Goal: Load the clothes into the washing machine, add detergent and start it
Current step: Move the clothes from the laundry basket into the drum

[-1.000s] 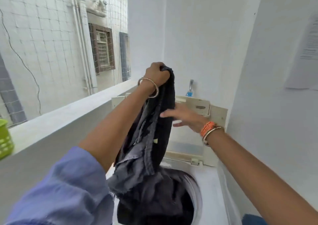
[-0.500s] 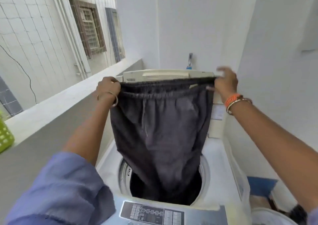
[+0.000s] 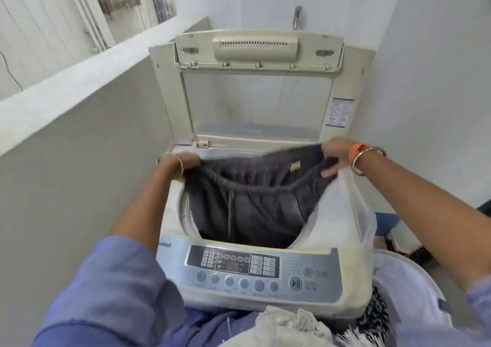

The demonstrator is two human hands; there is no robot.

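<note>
A pair of dark grey drawstring trousers (image 3: 252,203) hangs with its legs down inside the round drum opening of the cream, top-loading washing machine (image 3: 342,214), the elastic waistband stretched wide across the mouth of the drum and held just above it. The left hand (image 3: 183,162), a thin metal bangle on its wrist, is clamped on the waistband at the drum's left rim; the right hand (image 3: 336,155), wearing an orange band and a metal bangle, grips the waistband at the drum's far right rim, fingers curled over the fabric. Behind the drum the machine's lid (image 3: 255,91) with its clear window stands upright against the white wall, and a metal tap (image 3: 297,17) shows above it. In front of the drum lies the silver-grey control panel (image 3: 263,269) with a row of round buttons. Right of the panel, a white laundry tub (image 3: 414,293) holds mixed clothes. Left of the machine runs a grey parapet wall (image 3: 79,145).
</note>
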